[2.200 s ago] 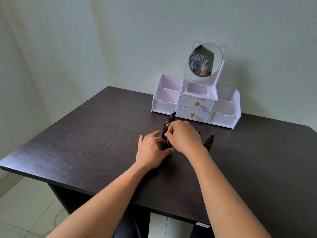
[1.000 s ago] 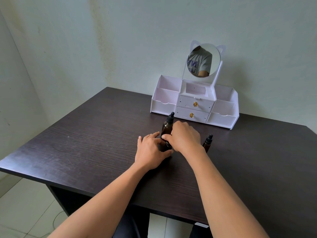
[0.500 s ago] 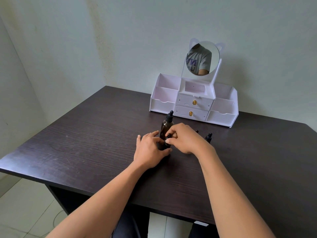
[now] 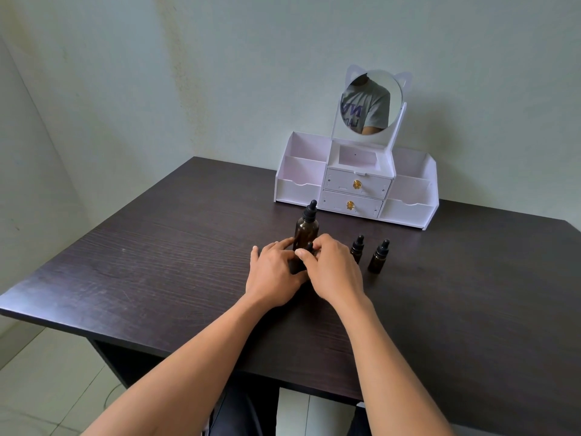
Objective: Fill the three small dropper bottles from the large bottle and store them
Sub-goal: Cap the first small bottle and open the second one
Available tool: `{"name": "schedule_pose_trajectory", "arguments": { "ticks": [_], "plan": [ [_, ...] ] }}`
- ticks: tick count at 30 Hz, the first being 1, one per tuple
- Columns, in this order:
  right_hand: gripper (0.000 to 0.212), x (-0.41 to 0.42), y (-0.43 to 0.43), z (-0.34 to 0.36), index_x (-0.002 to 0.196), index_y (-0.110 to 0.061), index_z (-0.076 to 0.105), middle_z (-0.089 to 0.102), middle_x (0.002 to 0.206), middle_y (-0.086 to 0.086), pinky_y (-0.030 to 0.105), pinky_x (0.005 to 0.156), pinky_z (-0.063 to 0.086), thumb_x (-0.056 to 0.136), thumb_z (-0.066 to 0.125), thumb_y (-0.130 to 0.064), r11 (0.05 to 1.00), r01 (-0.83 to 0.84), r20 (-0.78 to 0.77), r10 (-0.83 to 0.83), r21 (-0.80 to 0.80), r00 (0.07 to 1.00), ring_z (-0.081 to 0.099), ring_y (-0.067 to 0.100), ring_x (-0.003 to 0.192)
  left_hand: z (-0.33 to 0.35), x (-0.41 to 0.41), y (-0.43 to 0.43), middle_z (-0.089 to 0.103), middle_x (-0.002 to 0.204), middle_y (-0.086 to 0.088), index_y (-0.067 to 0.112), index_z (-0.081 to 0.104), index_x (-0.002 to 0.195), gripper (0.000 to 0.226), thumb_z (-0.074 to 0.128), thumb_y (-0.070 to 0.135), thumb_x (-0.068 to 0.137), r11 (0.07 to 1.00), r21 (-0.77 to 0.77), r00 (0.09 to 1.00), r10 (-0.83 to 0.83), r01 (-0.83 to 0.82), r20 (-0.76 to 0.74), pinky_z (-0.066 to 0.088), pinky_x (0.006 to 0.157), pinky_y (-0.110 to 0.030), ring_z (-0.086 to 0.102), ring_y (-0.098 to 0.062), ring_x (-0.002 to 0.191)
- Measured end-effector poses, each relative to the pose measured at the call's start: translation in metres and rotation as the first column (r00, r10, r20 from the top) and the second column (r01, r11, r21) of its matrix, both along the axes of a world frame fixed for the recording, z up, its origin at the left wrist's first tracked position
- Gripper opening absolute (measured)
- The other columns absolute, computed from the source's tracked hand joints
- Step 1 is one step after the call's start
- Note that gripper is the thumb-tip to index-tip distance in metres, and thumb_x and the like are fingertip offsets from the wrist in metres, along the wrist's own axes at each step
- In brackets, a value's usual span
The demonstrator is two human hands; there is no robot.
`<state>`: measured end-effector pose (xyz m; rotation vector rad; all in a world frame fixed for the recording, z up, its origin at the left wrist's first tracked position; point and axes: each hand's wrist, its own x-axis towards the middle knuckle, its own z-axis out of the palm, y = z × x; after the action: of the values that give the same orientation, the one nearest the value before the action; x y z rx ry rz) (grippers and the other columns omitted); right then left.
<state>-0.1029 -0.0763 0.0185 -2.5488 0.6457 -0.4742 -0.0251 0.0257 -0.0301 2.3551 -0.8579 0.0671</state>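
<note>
Work is centring on the nearest small dropper bottle (image 4: 309, 246), which is standing on the tabletop (image 4: 157, 262) between both hands. The left hand (image 4: 272, 272) is wrapping round its amber body and bracing it against the wood, while the right hand (image 4: 333, 269) is pinching the black dropper cap between thumb and fingertips. Judging by that grip, the cap is being unscrewed, so the left hand should be holding the glass upright and low while the right is turning only the collar, not squeezing the rubber bulb. Lifting the pipette straight up should be avoiding a knock against the large amber bottle (image 4: 305, 231), which is standing capped just behind the fingers. To the right, the middle dropper bottle (image 4: 357, 248) and the right-most dropper bottle (image 4: 379, 256) are waiting upright and capped, near each other but apart.

Light floor tiles (image 4: 47, 388) are showing below the near edge; from there the dark wood grain is running back to a white organiser (image 4: 408, 212) with two gold-knobbed drawers (image 4: 356, 184), open side compartments and a cat-eared mirror (image 4: 367, 102) that is reflecting a grey T-shirt. Pale green walls (image 4: 125, 89) are meeting in a corner behind
</note>
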Motion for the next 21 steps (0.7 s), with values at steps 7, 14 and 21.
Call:
{"name": "schedule_pose_trajectory", "arguments": {
  "ticks": [7,14,21],
  "plan": [
    [0.037,-0.001,0.011,-0.004,0.121,-0.017,0.057,0.065,0.116,0.001,0.027,0.068,0.041,0.098,0.055,-0.046,0.995,0.095,0.064,-0.097,0.027,0.993,0.062,0.018,0.099,0.001,-0.001,0.001,0.042,0.153,0.004,0.030,0.065,0.127,0.038,0.064,0.035,0.089,1.000,-0.024,1.000,-0.002,0.002,-0.010,0.007,0.119,-0.056,0.031,-0.020,0.143],
    [0.028,-0.001,0.007,-0.005,0.108,-0.018,0.061,0.067,0.101,-0.001,0.032,0.067,0.049,0.097,0.058,-0.044,0.996,0.084,0.129,-0.088,0.032,0.988,0.065,0.019,0.091,-0.002,0.001,0.000,0.049,0.148,0.001,0.030,0.073,0.111,0.035,0.073,0.046,0.080,0.993,-0.110,0.999,0.032,-0.033,-0.017,0.010,0.119,-0.055,0.042,-0.015,0.137],
    [0.023,-0.003,-0.041,0.035,0.092,-0.018,0.069,0.067,0.082,-0.004,0.033,0.072,0.052,0.092,0.065,-0.041,0.990,0.045,0.277,-0.081,0.135,0.957,0.064,0.019,0.081,0.000,-0.003,0.000,0.057,0.134,0.008,0.030,0.048,0.094,0.053,0.080,0.062,0.067,0.962,-0.236,0.986,0.110,-0.139,-0.129,0.013,0.121,-0.046,0.051,-0.014,0.127]
  ]
}}
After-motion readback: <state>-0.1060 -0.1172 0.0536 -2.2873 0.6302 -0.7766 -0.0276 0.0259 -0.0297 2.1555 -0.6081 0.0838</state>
